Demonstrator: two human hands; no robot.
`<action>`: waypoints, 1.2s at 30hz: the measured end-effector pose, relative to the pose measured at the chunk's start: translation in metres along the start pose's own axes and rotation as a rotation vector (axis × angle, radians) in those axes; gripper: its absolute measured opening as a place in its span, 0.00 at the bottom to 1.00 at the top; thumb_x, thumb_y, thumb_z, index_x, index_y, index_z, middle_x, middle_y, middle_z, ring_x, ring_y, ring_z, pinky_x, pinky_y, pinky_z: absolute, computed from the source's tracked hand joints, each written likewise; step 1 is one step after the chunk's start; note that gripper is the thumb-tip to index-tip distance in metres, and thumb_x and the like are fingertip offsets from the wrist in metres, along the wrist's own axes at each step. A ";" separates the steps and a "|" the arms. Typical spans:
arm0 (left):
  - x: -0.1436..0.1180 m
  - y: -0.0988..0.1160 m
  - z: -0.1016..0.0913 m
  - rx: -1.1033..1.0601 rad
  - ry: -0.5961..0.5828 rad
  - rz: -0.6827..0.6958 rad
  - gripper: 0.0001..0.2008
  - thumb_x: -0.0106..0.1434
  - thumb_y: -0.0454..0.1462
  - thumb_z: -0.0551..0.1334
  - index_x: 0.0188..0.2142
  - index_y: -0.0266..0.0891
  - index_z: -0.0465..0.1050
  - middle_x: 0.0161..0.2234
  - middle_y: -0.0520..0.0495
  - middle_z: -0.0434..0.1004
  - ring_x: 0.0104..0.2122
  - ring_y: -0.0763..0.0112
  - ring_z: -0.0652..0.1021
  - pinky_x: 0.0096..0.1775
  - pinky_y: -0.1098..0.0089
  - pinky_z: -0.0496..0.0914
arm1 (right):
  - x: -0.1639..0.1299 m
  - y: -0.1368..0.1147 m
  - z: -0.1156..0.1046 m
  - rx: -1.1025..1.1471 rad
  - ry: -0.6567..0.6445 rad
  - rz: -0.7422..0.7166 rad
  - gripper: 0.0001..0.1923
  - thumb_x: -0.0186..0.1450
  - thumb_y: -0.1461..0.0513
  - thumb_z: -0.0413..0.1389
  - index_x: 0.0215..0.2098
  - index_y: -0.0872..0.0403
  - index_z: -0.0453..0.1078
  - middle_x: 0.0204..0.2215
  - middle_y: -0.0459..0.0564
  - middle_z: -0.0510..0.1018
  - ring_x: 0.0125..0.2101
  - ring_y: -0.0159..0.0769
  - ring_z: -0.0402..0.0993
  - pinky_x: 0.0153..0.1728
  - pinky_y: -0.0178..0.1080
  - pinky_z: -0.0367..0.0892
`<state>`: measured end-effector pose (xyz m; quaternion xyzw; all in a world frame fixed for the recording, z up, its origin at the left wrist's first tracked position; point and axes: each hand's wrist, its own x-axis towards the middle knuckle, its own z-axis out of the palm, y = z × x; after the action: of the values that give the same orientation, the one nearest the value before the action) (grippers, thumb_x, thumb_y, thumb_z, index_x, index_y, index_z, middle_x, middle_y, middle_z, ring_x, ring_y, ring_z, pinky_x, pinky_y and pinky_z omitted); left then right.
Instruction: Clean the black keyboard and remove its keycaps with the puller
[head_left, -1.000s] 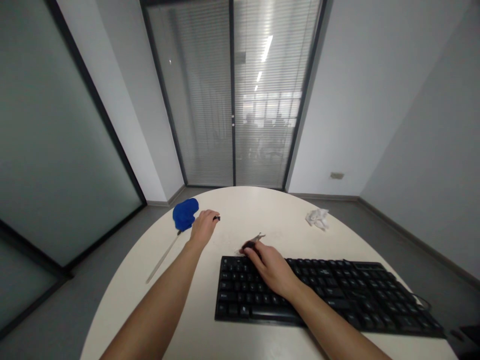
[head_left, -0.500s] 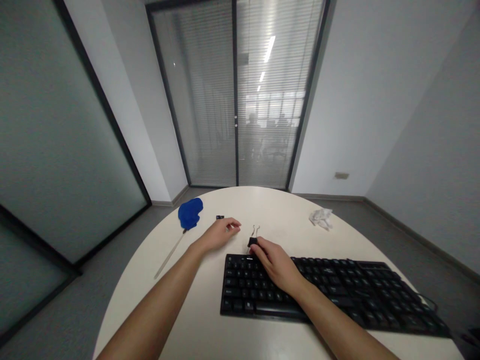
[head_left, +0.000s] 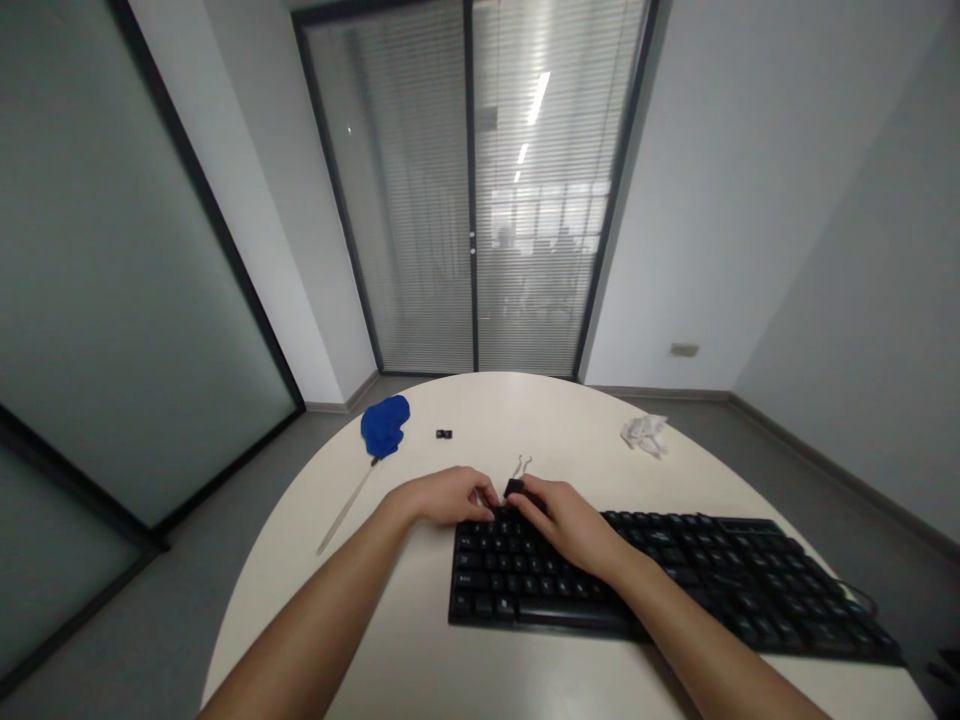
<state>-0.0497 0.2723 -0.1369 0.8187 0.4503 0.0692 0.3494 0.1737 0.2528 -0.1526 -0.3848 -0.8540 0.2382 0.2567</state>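
Note:
My right hand (head_left: 566, 520) grips the black body of a small tool that looks like a keycap puller (head_left: 514, 487), with two bent wire prongs pointing away from me. It is over the upper left part of a black keyboard (head_left: 570, 612). My left hand (head_left: 454, 495) is at the keyboard's top left corner, its fingers curled and drawn together close to the puller's near end. Whatever those fingertips hold, if anything, is hidden. Two small black pieces that look like keycaps (head_left: 444, 434) lie side by side on the table beyond my left hand.
On the left of the round pale table (head_left: 390, 640) lies a blue cloth-like piece (head_left: 385, 427) with a thin light stick (head_left: 346, 508) at its near end. Crumpled white tissue (head_left: 645, 435) lies at the right. A cable (head_left: 857, 597) bends beside the keyboard's right end.
My left hand has moved right and toward me, from beside the small black pieces to the puller, uncovering those pieces. My right hand and the puller have shifted slightly right.

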 end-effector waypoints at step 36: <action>0.006 0.010 0.006 0.023 0.409 0.233 0.12 0.58 0.36 0.67 0.43 0.41 0.73 0.37 0.51 0.75 0.35 0.70 0.74 0.39 0.72 0.68 | 0.017 0.032 0.004 0.752 0.105 0.226 0.22 0.63 0.44 0.56 0.36 0.55 0.71 0.32 0.50 0.79 0.36 0.38 0.76 0.40 0.41 0.72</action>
<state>-0.0369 0.2702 -0.1365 0.8381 0.4151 0.2681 0.2311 0.1785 0.2841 -0.1712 -0.3669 -0.6452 0.5412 0.3953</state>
